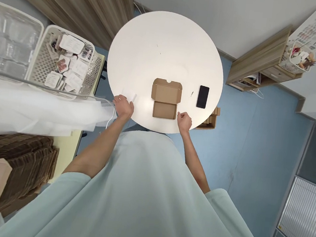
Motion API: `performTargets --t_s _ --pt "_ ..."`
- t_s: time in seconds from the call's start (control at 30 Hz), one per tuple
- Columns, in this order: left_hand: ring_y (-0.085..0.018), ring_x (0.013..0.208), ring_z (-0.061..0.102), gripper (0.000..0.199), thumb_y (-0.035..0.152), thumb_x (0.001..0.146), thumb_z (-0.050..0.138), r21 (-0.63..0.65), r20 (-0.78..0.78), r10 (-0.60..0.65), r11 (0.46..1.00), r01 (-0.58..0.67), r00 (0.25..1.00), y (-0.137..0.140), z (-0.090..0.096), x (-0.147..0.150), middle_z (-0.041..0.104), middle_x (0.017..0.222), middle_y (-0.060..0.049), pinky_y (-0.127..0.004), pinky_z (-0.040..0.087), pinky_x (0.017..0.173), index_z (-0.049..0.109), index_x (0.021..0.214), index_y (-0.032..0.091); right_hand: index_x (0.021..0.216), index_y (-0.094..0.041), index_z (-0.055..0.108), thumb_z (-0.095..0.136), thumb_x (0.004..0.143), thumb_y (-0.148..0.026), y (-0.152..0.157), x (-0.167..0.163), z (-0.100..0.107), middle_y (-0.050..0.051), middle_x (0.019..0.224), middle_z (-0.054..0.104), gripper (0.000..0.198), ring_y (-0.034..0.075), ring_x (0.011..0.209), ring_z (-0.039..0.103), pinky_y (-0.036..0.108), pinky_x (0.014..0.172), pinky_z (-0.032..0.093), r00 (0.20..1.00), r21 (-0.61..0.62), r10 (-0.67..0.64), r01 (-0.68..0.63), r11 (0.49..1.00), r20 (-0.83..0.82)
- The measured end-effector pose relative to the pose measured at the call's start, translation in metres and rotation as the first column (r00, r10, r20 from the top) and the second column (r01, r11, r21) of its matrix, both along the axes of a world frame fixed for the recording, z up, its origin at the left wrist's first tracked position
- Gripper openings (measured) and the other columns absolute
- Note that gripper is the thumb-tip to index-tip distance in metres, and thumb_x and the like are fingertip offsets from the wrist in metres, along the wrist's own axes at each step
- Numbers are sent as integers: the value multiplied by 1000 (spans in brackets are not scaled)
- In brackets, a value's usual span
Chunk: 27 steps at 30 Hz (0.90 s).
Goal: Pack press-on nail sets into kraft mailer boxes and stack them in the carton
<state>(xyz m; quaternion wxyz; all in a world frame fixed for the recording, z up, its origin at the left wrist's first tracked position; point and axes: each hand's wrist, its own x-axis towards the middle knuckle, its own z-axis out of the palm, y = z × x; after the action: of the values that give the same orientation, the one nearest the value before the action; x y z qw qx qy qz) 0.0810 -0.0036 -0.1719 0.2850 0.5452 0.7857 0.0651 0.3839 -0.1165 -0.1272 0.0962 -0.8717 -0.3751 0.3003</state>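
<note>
An open brown cardboard box [164,110] sits near the front edge of the round white table, its lid folded back away from me. To the left of the box, my left hand [124,107] is at the table edge, fingers apart. A small clear, whitish strip [134,98] lies just beyond its fingertips; I cannot tell whether they touch it. Just right of the box is my right hand [184,122], with its fingers curled and its thumb against them. Whatever it may hold is hidden. The box interior shows bare cardboard.
A black phone [202,97] lies on the white table [168,35]. Left of me are a basket of printed cards [68,74], clear plastic containers [7,42], white sheeting [37,113] and stacked flat cardboard [26,156]. A carton [211,122] stands below the table's right side.
</note>
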Motion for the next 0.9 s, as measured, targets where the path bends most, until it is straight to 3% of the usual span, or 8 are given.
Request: performTargets --t_s 0.17,0.3,0.6,0.77,0.9 --pt "-46 147 51 40 25 94 67 -40 -5 -35 999 35 999 18 -6 -20 61 144 -27 -65 33 130 57 130 11 92 -23 67 59 111 -41 -11 -18 14 9 105 83 28 25 91 74 33 80 47 998 23 -59 58 998 25" --pt "-50 151 47 58 38 92 76 -59 108 14 998 -8 994 21 -11 -25 61 146 -27 -69 33 129 51 138 13 91 -23 68 58 109 -42 -24 -24 26 10 104 83 28 26 91 73 33 80 48 992 69 -103 99 993 73" --pt "-40 149 50 66 21 85 85 -106 95 -35 993 45 995 25 -8 -30 52 157 -26 -54 39 128 51 140 9 100 -21 71 60 104 -42 -62 -35 42 13 110 84 24 29 99 74 36 87 52 973 95 -189 177 980 135" --pt "-32 130 65 36 17 91 75 -73 248 18 997 0 969 24 10 -27 63 140 -15 -49 48 119 56 121 19 102 -21 72 58 104 -40 -44 -37 46 13 112 84 25 28 100 75 37 93 54 985 115 -145 133 984 99" --pt "-33 120 70 39 26 84 82 -19 382 59 998 -56 922 28 37 -9 71 122 -9 -50 51 115 57 115 23 107 -21 74 58 105 -41 -11 -35 53 12 115 84 26 25 100 76 38 98 58 995 176 -102 102 979 -8"
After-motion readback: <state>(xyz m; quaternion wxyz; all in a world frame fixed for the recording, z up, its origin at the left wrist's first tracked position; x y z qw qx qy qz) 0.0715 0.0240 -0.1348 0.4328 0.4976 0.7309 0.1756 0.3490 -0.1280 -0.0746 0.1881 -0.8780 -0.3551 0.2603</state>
